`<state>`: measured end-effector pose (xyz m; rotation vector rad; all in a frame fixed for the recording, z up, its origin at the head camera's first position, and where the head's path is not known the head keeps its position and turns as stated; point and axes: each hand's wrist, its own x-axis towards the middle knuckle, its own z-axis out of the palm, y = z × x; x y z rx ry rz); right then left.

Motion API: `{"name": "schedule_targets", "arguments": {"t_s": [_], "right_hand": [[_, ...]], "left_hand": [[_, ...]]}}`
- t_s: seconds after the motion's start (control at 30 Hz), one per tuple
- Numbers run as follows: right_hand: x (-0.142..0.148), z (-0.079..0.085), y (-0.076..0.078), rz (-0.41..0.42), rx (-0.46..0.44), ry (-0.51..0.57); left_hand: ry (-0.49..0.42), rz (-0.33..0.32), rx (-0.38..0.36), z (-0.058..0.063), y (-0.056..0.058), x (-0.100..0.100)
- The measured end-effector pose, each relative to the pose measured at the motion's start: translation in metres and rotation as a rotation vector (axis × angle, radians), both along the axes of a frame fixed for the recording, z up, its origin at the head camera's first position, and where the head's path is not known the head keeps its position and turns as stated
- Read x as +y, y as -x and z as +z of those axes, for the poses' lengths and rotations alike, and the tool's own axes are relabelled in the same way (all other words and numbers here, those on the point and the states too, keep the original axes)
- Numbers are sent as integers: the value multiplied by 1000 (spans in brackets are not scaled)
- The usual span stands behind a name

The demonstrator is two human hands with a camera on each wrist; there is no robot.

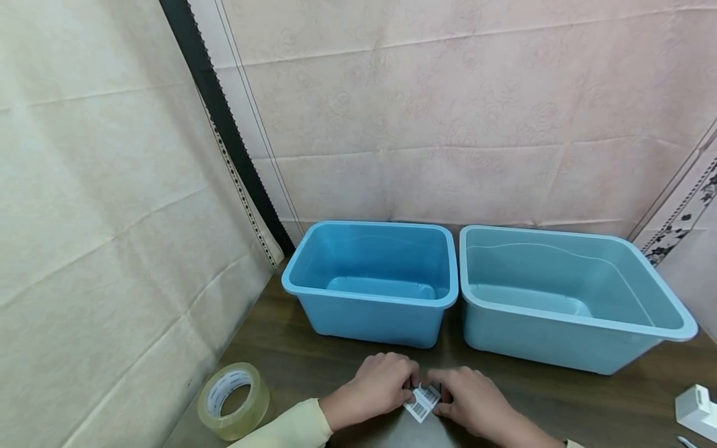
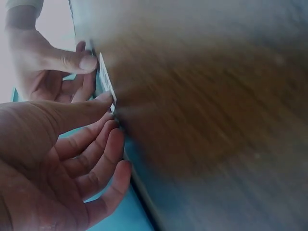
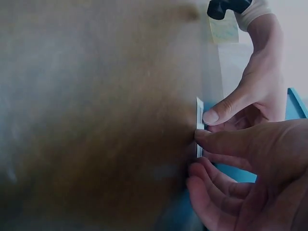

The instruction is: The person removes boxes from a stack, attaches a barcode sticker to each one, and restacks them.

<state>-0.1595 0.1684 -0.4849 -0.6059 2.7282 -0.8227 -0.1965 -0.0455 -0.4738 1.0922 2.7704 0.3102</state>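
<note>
A small white barcode label [image 1: 419,410], printed with two blocks of black bars, is held between both hands close over the brown table. My left hand [image 1: 378,387] pinches its left side, thumb on the near face and fingers curled behind. From the other side my right hand [image 1: 476,401] pinches it the same way. Seen nearly edge-on in the left wrist view, the label [image 2: 106,79] has the left thumb across its lower part. In the right wrist view, the right thumb overlaps the middle of the label [image 3: 199,108], and the fingertips partly hide it.
Behind the hands stand a blue plastic bin [image 1: 370,317] and, to its right, a wider pale teal bin [image 1: 549,336]. A roll of clear tape [image 1: 238,423] lies at the left. A white boxy object [image 1: 696,410] sits at the right edge. Cloth hangs behind and left.
</note>
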Motion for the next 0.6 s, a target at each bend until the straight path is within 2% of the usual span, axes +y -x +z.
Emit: {"name": "schedule_targets", "arguments": {"t_s": [0.2, 0.37, 0.47, 0.6], "right_hand": [[2, -1, 16, 15, 70, -4], [3, -3, 23, 51, 47, 23], [3, -5, 24, 51, 36, 44], [1, -5, 24, 51, 33, 67]], "left_hand": [[-43, -23, 11, -2, 11, 0], [-74, -53, 7, -4, 18, -1], [-62, -55, 45, -4, 19, 0], [13, -10, 131, -2, 14, -1]]}}
